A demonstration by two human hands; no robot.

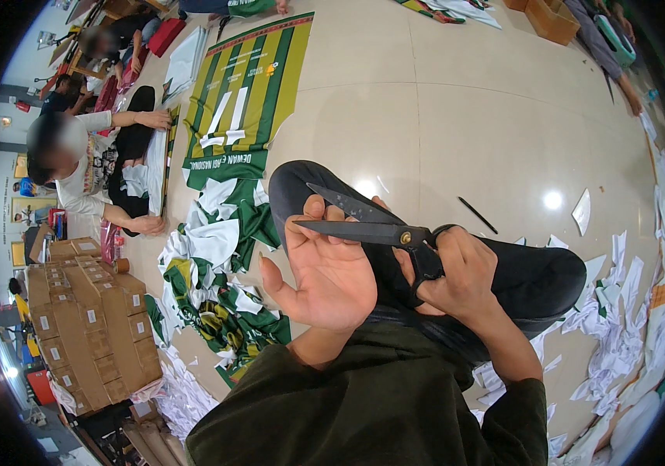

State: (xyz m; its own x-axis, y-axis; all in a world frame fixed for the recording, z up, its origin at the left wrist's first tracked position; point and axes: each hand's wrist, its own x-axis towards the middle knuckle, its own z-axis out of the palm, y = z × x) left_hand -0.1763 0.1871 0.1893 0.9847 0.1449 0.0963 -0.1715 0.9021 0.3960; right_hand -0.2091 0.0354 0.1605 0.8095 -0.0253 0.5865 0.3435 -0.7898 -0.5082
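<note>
My right hand (457, 268) grips the handles of large black scissors (379, 231), their two blades apart and pointing left above my crossed legs in dark trousers (534, 283). My left hand (321, 276) is palm up, with fingers apart and partly bent at the blades, its fingertips near or touching the metal; I cannot tell which. To the left lie a heap of green and white fabric scraps (220, 303) and a flat green striped printed fabric piece (262, 62). A thin black stick (478, 215) lies on the floor beyond my right knee.
A co-worker (76, 179) at the left handles layered fabric; other people (115, 39) sit farther back. Stacked cardboard boxes (84, 326) stand lower left. White paper scraps (612, 334) lie along the right of the tiled floor (464, 124). An open carton (550, 23) is at the back right.
</note>
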